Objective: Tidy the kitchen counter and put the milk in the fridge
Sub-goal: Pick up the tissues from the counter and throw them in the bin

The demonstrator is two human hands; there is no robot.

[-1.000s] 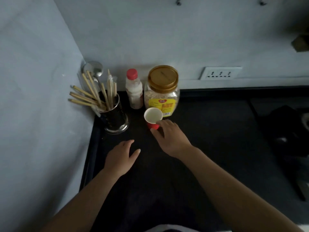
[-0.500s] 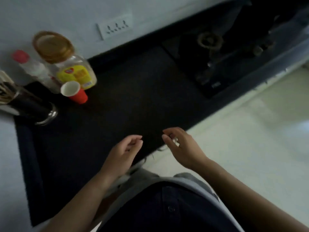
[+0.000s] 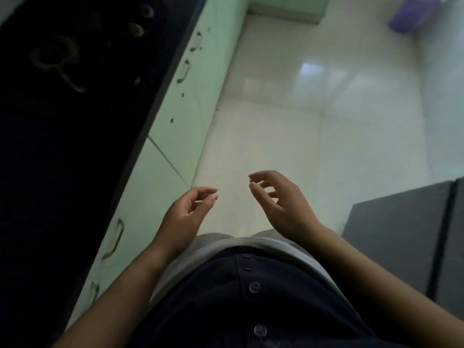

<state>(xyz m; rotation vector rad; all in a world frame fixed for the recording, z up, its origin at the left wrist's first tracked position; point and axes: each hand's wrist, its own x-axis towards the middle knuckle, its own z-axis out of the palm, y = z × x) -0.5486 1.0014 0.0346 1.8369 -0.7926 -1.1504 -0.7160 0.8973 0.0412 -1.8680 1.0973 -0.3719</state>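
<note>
Two empty hands beside worktop (image 3: pixel 62 146): left hand (image 3: pixel 187 212), right hand (image 3: pixel 281 204), fingers loosely curled. Milk unseen; likely heavy, slick, so grip mid-body.

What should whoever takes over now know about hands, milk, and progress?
Left hand: empty, fingers loosely curled, over the floor.
Right hand: the same.
Counter: to the left, dark; a stove burner shows on it.
Milk: not in view, in neither hand.
Done: cannot tell.
Left: find the milk, put it in the fridge; the grey unit on the right may be it.
</note>
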